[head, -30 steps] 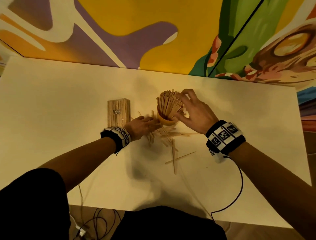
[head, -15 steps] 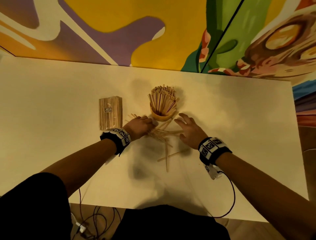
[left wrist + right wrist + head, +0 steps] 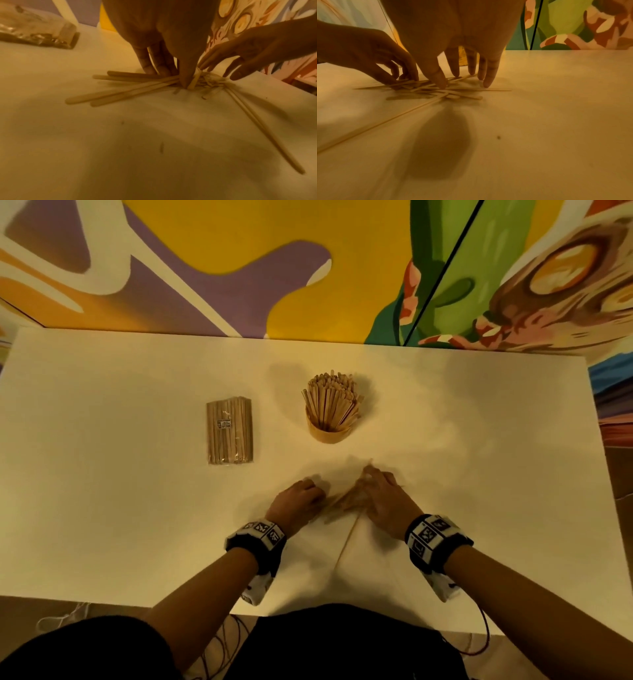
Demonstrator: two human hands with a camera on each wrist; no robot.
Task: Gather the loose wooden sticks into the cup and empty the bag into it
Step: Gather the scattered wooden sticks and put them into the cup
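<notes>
- Where the two hands meet on the table [image 3: 102, 491], the loose sticks [image 3: 337, 503] lie in a crossed heap, pinned between the fingertips of both.
- The head view blurs this heap; the left wrist view shows several flat sticks [image 3: 120, 92] fanning out from under the left hand [image 3: 296, 503], whose fingers [image 3: 154, 63] curl down and pinch their ends against the table.
- The right wrist view shows the right hand [image 3: 382, 501] with fingers [image 3: 489, 73] held straight and spread, tips pressing down on the heap, grasping nothing.
- One long stick [image 3: 346, 542] trails from the fingertips back toward the person.
- Only the head view shows the cup [image 3: 329, 429], standing upright well beyond the fingertips and packed with sticks.
- The bag [image 3: 229, 434] of sticks lies flat beside the cup, beyond the left hand's fingers, touched by neither hand.
</notes>
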